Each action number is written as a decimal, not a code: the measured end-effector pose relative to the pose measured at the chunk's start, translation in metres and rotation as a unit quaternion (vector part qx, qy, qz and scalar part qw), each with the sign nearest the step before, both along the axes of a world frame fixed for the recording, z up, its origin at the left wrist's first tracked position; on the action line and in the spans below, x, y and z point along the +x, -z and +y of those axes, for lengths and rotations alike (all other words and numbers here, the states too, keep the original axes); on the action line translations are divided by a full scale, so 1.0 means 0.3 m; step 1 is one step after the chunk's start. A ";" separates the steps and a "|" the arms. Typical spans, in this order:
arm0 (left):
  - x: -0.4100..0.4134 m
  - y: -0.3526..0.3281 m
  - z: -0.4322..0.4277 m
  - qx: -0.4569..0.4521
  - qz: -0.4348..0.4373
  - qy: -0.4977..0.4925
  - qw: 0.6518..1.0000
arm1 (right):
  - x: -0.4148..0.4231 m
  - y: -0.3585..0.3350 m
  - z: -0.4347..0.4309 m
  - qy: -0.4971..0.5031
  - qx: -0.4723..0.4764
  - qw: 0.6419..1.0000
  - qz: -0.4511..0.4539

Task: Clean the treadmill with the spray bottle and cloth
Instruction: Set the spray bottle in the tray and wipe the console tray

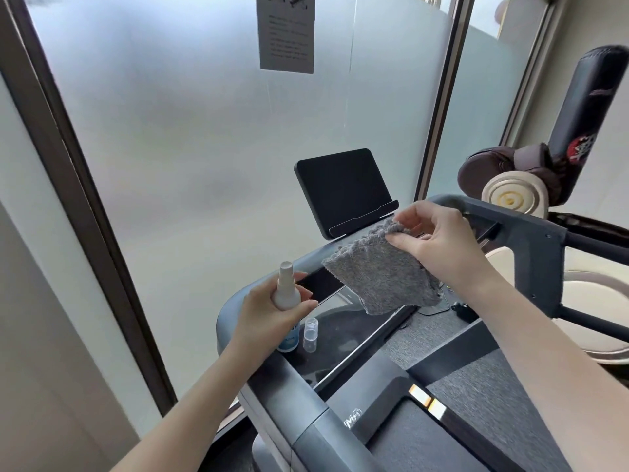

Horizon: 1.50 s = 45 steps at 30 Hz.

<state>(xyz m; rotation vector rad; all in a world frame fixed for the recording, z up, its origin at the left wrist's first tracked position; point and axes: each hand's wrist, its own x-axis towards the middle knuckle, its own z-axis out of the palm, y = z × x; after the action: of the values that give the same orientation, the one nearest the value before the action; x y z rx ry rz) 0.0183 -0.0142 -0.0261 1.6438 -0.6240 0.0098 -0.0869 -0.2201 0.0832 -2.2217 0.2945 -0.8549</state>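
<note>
We grip the white spray bottle (285, 290) in our left hand (269, 313), fingers wrapped round its body, nozzle upright, above the left edge of the treadmill (531, 247) console. Our right hand (439, 238) pinches the grey cloth (381, 279) by its upper corner – thumb and fingertips pressed together on the fabric – so it hangs over the console's middle. A clear cap (310, 334) stands on the console near its left edge, just below the bottle.
</note>
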 end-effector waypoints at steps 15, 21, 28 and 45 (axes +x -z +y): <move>-0.111 -0.158 0.085 -0.047 -0.265 -0.164 0.949 | -0.082 -0.051 0.004 0.006 0.010 1.000 -0.011; -0.215 -0.322 -0.075 -0.080 -0.263 -0.057 0.960 | -0.139 -0.098 -0.014 -0.021 0.093 0.994 -0.050; -0.197 -0.318 -0.249 -0.065 0.121 0.192 0.972 | -0.200 -0.130 -0.056 -0.067 0.211 0.969 -0.108; -0.207 -0.341 -0.294 -0.104 0.124 0.173 0.971 | -0.238 -0.055 -0.159 -0.057 0.156 0.985 0.043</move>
<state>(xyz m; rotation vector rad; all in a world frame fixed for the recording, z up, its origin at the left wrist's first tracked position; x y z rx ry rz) -0.0437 -0.1026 0.0762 1.2911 -0.6850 -0.3680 -0.1584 -0.2677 0.0997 -1.9650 0.3150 -0.6072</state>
